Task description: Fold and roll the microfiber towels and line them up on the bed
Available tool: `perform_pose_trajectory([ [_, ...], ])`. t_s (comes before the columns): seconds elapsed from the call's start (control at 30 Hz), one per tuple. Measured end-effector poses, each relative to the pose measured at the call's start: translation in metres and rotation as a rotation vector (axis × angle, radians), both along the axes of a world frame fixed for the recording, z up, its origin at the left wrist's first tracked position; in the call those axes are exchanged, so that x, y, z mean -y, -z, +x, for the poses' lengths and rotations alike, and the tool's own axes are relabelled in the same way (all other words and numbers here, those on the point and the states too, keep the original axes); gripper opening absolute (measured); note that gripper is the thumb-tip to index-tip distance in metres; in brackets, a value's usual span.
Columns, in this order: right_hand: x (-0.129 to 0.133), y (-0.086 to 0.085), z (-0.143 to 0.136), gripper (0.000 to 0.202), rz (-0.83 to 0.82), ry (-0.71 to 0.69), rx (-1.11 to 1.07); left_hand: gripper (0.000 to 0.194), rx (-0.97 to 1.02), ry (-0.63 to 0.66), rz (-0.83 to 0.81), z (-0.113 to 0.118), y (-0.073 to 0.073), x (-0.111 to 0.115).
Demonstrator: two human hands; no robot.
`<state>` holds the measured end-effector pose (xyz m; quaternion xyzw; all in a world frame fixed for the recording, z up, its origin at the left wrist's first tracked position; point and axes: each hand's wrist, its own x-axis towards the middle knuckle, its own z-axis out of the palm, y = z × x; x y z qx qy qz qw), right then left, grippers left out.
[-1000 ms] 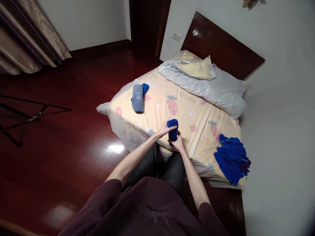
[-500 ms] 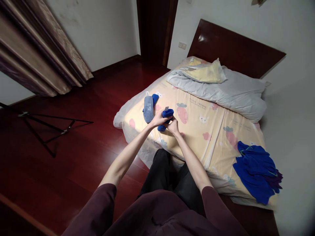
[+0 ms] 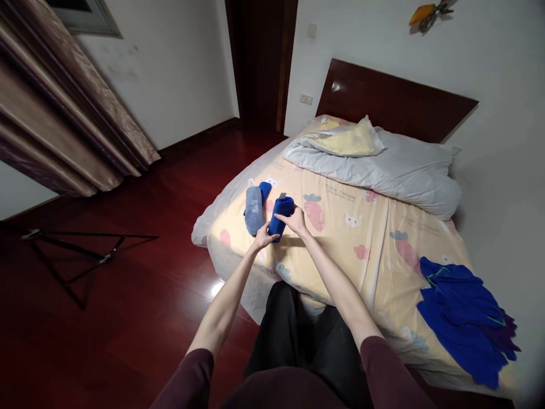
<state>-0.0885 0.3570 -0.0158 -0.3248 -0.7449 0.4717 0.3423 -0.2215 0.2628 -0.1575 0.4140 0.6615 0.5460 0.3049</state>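
A rolled blue towel (image 3: 283, 210) with a small pale tag at its top end is held above the bed. My left hand (image 3: 264, 236) grips its lower end. My right hand (image 3: 296, 220) is closed round its upper right side, thumb across the front. Just left of it on the bed lies a grey-blue rolled towel (image 3: 254, 211) with white lettering. Another blue roll (image 3: 264, 192) rests partly hidden behind that one.
A heap of blue and purple cloth (image 3: 464, 318) lies at the bed's right corner. The bed has a patterned sheet (image 3: 336, 250), and a grey quilt (image 3: 417, 159) near the headboard (image 3: 395, 99). A black tripod (image 3: 85, 255) stands on the floor at left.
My left hand has slid from the upper part of the blue roll down to its lower end. The roll now shows more of its length. The camera view has tilted up a little.
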Motion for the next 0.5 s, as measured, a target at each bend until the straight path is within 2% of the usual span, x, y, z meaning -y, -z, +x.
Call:
perform_pose_trajectory([
  [0.13,-0.003,0.005,-0.007,0.038,-0.011,-0.001,0.013,0.047,-0.106,-0.095,-0.039,0.002,0.018,-0.012],
  [0.33,-0.007,0.013,-0.015,0.041,-0.003,0.031,0.016,0.034,-0.189,-0.187,0.002,0.001,0.023,-0.024],
  [0.5,-0.01,0.014,-0.024,0.039,-0.015,0.041,0.022,0.037,-0.223,-0.226,0.004,-0.006,0.026,-0.026],
])
